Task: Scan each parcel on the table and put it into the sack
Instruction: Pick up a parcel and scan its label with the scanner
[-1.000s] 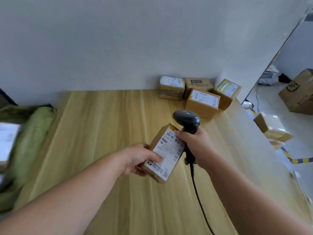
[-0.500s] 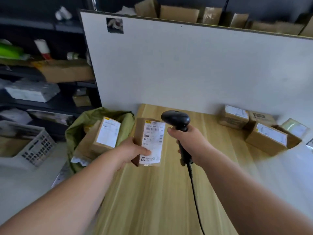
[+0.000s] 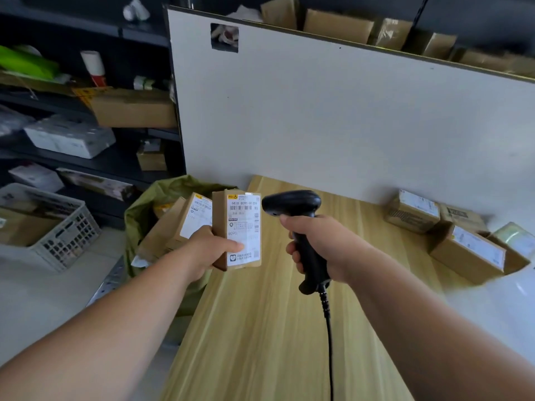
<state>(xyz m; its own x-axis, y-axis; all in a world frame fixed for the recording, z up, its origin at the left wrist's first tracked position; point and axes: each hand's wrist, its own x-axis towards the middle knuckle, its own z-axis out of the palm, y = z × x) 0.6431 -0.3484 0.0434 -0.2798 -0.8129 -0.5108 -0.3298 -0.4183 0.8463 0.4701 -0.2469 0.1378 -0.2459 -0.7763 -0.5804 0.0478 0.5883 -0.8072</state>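
Note:
My left hand (image 3: 209, 249) grips a small cardboard parcel (image 3: 241, 227) upright, its white label facing me, over the table's left edge. My right hand (image 3: 318, 246) grips the black barcode scanner (image 3: 292, 202) by its handle, with the head right beside the parcel's label. The green sack (image 3: 150, 204) stands open to the left of the table and holds a labelled parcel (image 3: 185, 224). Several more parcels (image 3: 466, 250) lie at the table's far right, by the white wall.
The wooden table (image 3: 275, 328) runs along a white partition (image 3: 347, 117). The scanner's cable (image 3: 328, 342) hangs down over the table. Dark shelves (image 3: 86, 117) with boxes and a grey plastic crate (image 3: 58, 233) stand at the left, beyond the sack.
The view has swung left from the parcels on the right to the sack. My left hand has carried the parcel left to the table's edge and turned it upright; the scanner stays beside it.

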